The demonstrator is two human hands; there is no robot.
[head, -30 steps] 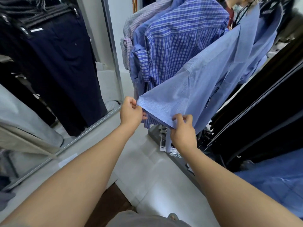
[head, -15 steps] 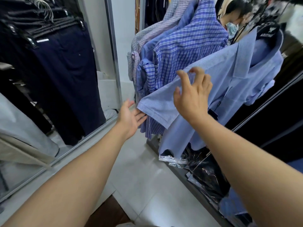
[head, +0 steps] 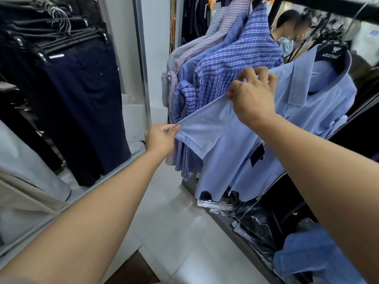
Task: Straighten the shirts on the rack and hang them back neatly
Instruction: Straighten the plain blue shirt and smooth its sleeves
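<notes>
A light blue short-sleeved shirt [head: 242, 160] hangs on a dark hanger [head: 330, 53] from the black rack bar [head: 328, 2] at the upper right. Its sleeve [head: 203, 128] is stretched out to the left. My left hand [head: 161, 138] pinches the sleeve's cuff edge. My right hand [head: 253, 95] grips the fabric at the top of the sleeve near the shoulder. Behind it hang a blue checked shirt [head: 235, 64] and several paler checked shirts [head: 205, 37].
A mirror [head: 61, 99] on the left shows dark trousers on clip hangers, framed by a metal edge [head: 141, 58]. Bagged clothes [head: 256, 222] lie on the low shelf under the rack. White floor tiles [head: 184, 232] lie between. A person [head: 287, 27] stands behind the rack.
Both hands had let go of the sleeve hem half a second ago. Now my left hand pinches the cuff again and my right hand has closed on the fabric near the shoulder, stretching the sleeve.
</notes>
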